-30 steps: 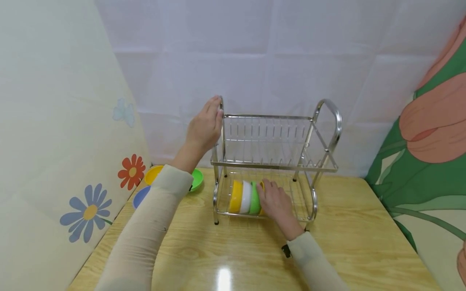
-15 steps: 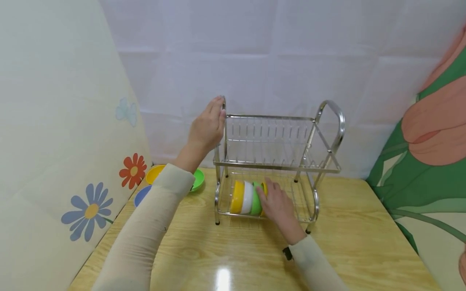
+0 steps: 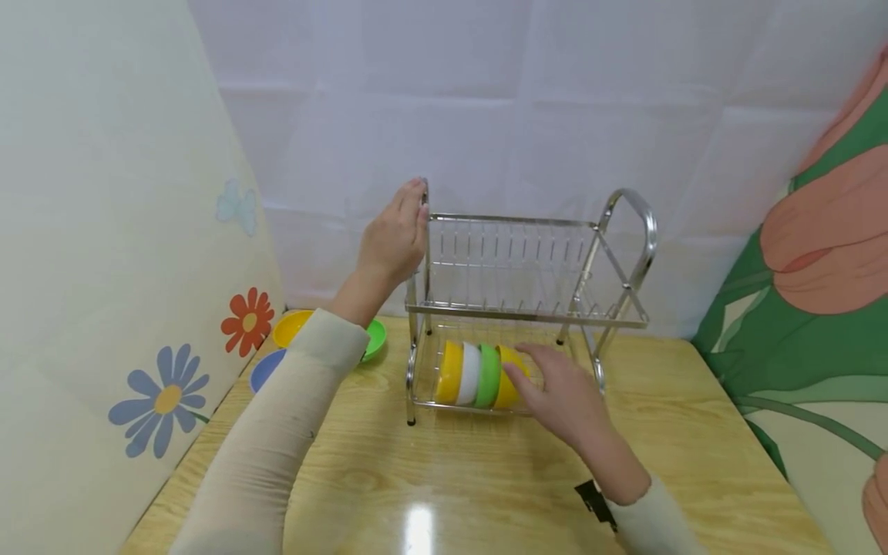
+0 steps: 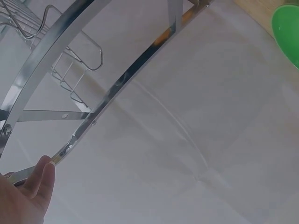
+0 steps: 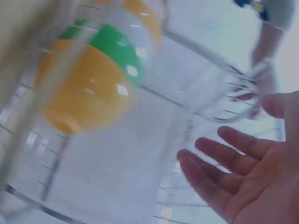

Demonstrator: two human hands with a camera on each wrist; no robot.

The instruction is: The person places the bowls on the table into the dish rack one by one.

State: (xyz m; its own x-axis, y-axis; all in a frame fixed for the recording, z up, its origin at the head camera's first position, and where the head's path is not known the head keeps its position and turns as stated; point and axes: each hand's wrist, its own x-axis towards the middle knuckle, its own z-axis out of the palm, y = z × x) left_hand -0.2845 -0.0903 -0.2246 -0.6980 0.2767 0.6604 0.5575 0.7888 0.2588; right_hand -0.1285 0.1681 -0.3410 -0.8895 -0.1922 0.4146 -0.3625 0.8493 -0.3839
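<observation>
A two-tier metal dish rack (image 3: 527, 315) stands on the table. My left hand (image 3: 391, 240) holds its left handle near the top; in the left wrist view the fingers (image 4: 41, 179) lie about the handle bar (image 4: 105, 100). On the lower tier several bowls stand on edge in a row: a yellow bowl (image 3: 450, 374), a white bowl (image 3: 469, 376), a green bowl (image 3: 489, 376) and another yellow bowl (image 3: 509, 391) at the right end. My right hand (image 3: 572, 401) is just right of that last bowl, fingers spread, nothing in it. The right wrist view shows its open palm (image 5: 257, 186) apart from the bowls.
Left of the rack, partly behind my left arm, are a yellow bowl (image 3: 287, 327), a blue bowl (image 3: 264, 371) and a green bowl (image 3: 375, 341). The rack's right handle (image 3: 648, 239) rises at the right. Wooden tabletop (image 3: 388, 470) lies in front, white cloth (image 3: 486, 100) behind.
My right hand has let go of the right-end yellow bowl and drawn back to the right, its fingers spreading. My left hand stays on the rack handle.
</observation>
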